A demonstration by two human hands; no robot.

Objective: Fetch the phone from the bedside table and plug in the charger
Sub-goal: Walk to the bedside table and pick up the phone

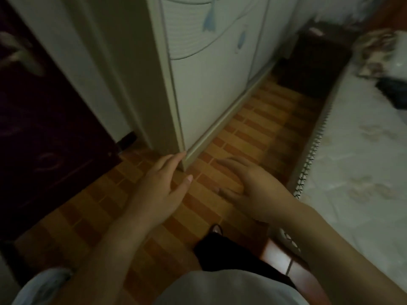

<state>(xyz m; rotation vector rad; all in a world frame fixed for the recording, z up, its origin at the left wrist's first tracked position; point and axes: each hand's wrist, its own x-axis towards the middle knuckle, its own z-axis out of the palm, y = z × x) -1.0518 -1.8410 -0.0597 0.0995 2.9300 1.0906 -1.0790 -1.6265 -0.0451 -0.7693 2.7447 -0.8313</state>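
Note:
A dark wooden bedside table (317,60) stands at the far end of a narrow aisle, between the wardrobe and the bed. A small pale object lies on its top, too blurred to name. No phone or charger is recognisable. My left hand (160,186) is held out in front of me over the floor, fingers apart, holding nothing. My right hand (248,183) is beside it, also spread and holding nothing. Both hands are far short of the table.
A white wardrobe (211,69) lines the left of the aisle, its corner just beyond my left hand. The bed (356,164) with a white mattress lies on the right, with a dark item and patterned bedding near its head. A dark door (39,128) is at the left. The floor (242,137) is orange tile.

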